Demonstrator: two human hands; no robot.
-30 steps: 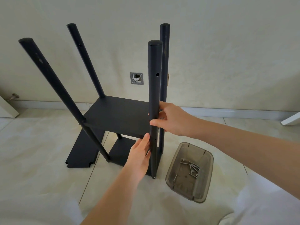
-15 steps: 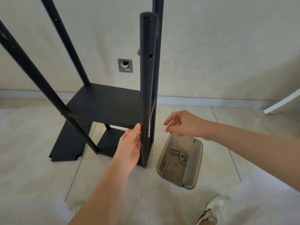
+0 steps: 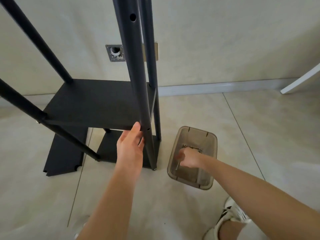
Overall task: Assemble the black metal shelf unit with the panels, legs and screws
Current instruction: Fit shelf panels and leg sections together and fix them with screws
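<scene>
The black shelf unit stands on the floor, its middle panel (image 3: 97,103) fixed between four legs and a bottom panel (image 3: 110,149) beneath. My left hand (image 3: 129,146) holds the near right leg (image 3: 138,84) just below the middle panel's corner, with the thumb pointing up along it. A smoky plastic tray (image 3: 210,144) with several screws (image 3: 194,148) sits to the right of that leg. My right hand (image 3: 187,159) is down inside the tray, blurred, with its fingers curled over the screws. Whether it holds one is hidden.
A loose black panel (image 3: 64,153) lies flat on the tiles to the left of the unit. The wall with a metal outlet plate (image 3: 115,53) is close behind. A white board (image 3: 301,80) leans at the far right. My shoe (image 3: 233,213) is at the lower right.
My right hand let go of the near leg, swung right and dropped into the screw tray. My left hand stayed on the leg. The view moved closer and lower.
</scene>
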